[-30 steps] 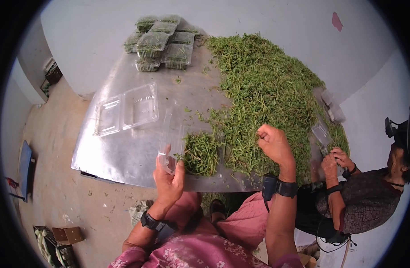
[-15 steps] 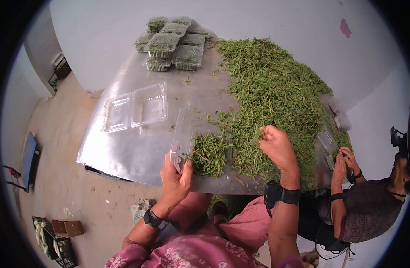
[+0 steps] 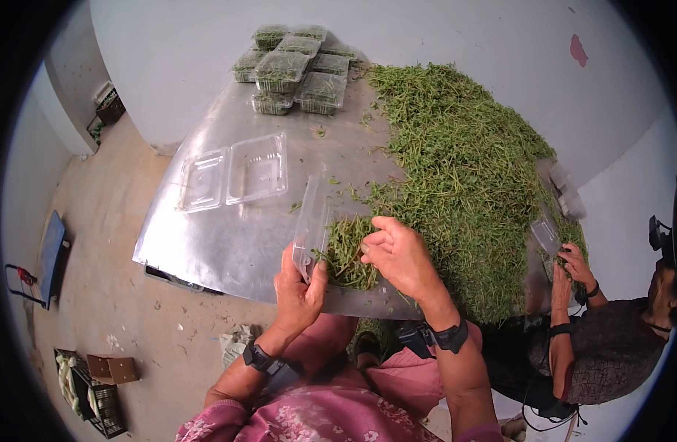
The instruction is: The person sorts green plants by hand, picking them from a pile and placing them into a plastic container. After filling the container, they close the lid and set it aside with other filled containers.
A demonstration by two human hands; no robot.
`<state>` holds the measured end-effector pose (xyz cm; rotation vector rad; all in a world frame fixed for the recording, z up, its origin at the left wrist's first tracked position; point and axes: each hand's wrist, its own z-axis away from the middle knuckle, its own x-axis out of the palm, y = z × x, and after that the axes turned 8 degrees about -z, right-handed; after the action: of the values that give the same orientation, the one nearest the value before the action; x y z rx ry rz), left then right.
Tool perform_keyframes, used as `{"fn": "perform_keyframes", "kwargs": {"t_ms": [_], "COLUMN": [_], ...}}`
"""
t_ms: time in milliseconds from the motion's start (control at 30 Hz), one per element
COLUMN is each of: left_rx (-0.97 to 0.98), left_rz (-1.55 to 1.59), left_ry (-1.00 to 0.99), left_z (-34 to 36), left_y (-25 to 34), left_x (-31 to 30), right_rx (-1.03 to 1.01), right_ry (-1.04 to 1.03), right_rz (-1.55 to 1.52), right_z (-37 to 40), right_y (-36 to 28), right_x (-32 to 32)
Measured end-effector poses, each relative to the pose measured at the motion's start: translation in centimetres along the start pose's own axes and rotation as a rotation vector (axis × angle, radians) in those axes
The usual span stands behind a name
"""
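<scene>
A clear plastic clamshell box (image 3: 304,234) stands at the table's front edge with its lid raised. My left hand (image 3: 302,291) grips it at the lid side, thumb inside and fingers behind. Leafy green stems (image 3: 346,254) fill the base of this box. Over the box's right side, my right hand (image 3: 405,261) has its fingers curled onto some of these stems, with the index finger a little straighter. To the right spreads a large heap of the same greens (image 3: 464,169). Another clamshell box (image 3: 259,173) lies unfolded on the metal table (image 3: 206,250), with nothing in it.
Several filled, closed boxes (image 3: 283,70) are stacked at the back of the table. At right, a co-worker's hands (image 3: 567,269) are at a clear box (image 3: 546,234). More clear boxes (image 3: 567,193) sit by the wall. A blue cart (image 3: 53,254) and a crate (image 3: 95,401) are on the floor.
My right hand has moved left from the heap to the greens in the box. My left hand still grips the box. The whole view has shifted slightly.
</scene>
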<state>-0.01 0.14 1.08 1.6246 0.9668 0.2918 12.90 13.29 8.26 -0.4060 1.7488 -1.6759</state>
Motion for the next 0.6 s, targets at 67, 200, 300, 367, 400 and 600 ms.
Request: {"fn": "perform_keyframes", "kwargs": {"t_ms": [67, 200, 300, 367, 400, 600], "left_rx": [0.002, -0.001, 0.006, 0.03, 0.039, 0.005], "left_rz": [-0.005, -0.004, -0.018, -0.033, -0.022, -0.034], "left_ry": [-0.001, -0.007, -0.008, 0.0, 0.012, -0.012], "left_z": [0.0, 0.0, 0.0, 0.0, -0.1, 0.0], "left_y": [0.0, 0.0, 0.2, 0.2, 0.3, 0.3], "left_x": [0.0, -0.1, -0.1, -0.1, 0.0, -0.2], "right_rx": [-0.142, -0.167, -0.206, -0.342, -0.41, -0.54], "right_ry": [0.054, -0.003, -0.079, -0.058, -0.048, -0.004], "right_rz": [0.1, 0.301, 0.387, 0.492, 0.544, 0.805], "right_z": [0.1, 0.5, 0.7, 0.5, 0.5, -0.1], "right_y": [0.3, -1.0, -1.3, -0.6, -0.4, 0.2], "right_x": [-0.2, -0.8, -0.3, 0.5, 0.9, 2.6]}}
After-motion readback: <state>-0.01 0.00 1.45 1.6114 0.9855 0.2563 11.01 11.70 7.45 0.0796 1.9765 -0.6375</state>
